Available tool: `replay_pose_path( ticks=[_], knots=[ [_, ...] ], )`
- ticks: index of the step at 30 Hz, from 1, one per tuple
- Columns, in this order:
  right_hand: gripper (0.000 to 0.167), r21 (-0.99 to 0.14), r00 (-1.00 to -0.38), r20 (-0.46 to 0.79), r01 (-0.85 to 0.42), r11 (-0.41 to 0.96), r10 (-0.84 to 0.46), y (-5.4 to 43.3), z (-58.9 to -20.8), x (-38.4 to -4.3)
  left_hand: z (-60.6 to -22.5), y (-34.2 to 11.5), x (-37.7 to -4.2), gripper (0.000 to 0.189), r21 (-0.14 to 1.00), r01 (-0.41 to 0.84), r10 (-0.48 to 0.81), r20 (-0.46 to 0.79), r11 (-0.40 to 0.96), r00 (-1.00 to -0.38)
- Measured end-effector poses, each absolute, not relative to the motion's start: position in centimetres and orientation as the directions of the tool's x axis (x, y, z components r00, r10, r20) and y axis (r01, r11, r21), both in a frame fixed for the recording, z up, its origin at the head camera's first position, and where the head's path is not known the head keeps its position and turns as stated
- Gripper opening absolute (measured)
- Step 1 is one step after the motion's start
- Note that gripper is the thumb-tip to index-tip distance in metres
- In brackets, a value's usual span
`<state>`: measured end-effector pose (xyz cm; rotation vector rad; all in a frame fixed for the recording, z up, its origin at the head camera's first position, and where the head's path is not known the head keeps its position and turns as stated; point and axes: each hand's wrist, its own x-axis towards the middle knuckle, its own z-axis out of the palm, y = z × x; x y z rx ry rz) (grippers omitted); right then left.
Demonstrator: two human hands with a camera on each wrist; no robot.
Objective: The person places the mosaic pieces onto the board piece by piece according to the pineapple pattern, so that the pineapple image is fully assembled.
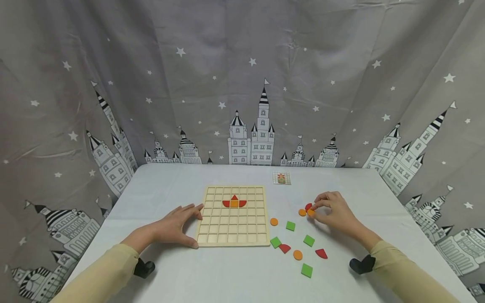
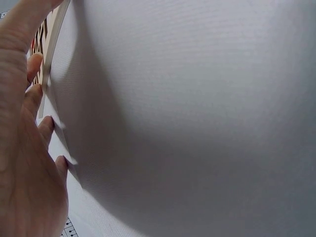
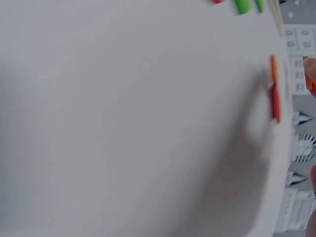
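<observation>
My left hand (image 1: 176,224) rests beside a pale wooden grid board (image 1: 227,230), fingers spread, with the thumb at its near left corner and fingertips at its left edge. On the board, an orange square (image 1: 234,203) sits between two red quarter-circle pieces (image 1: 226,203), with a red triangle (image 1: 235,197) above it. My right hand (image 1: 333,212) pinches an orange disc (image 1: 311,213) between thumb and fingers, raised off the table in the right wrist view. Close by it lie another orange disc (image 1: 302,212) and a red piece (image 1: 308,206), partly hidden.
Several green squares (image 1: 308,240), red quarter-circles (image 1: 321,253) and orange discs (image 1: 297,255) lie scattered right of the board on the white table (image 1: 170,273). A small picture card (image 1: 281,178) lies at the back. Behind the table hangs a grey castle-print curtain (image 1: 322,63).
</observation>
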<state>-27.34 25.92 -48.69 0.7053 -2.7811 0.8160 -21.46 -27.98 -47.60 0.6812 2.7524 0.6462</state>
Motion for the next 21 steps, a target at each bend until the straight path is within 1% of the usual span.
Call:
replay_pose_path(
  ticks=[4,8,15,21],
  knots=[
    [0.013,-0.495,-0.868,0.279,-0.496,0.713,-0.410,23.3,-47.2,-28.1,-47.4,-28.0,-21.4,0.076,0.467,0.386,0.489,-0.119,0.795,-0.864],
    [0.013,-0.510,-0.852,0.279,-0.523,0.683,-0.444,19.3,-46.4,-28.8,-47.4,-28.0,-21.4,0.075,0.471,0.382,0.488,-0.124,0.795,-0.864],
    [0.012,-0.503,-0.797,0.268,-0.595,0.627,-0.541,12.2,-46.4,-29.6,-47.7,-28.2,-21.5,0.074,0.465,0.381,0.486,-0.126,0.799,-0.865],
    [0.012,-0.499,-0.761,0.271,-0.635,0.590,-0.590,8.0,-46.6,-29.9,-47.9,-28.3,-21.6,0.075,0.468,0.388,0.492,-0.122,0.794,-0.862]
  ],
)
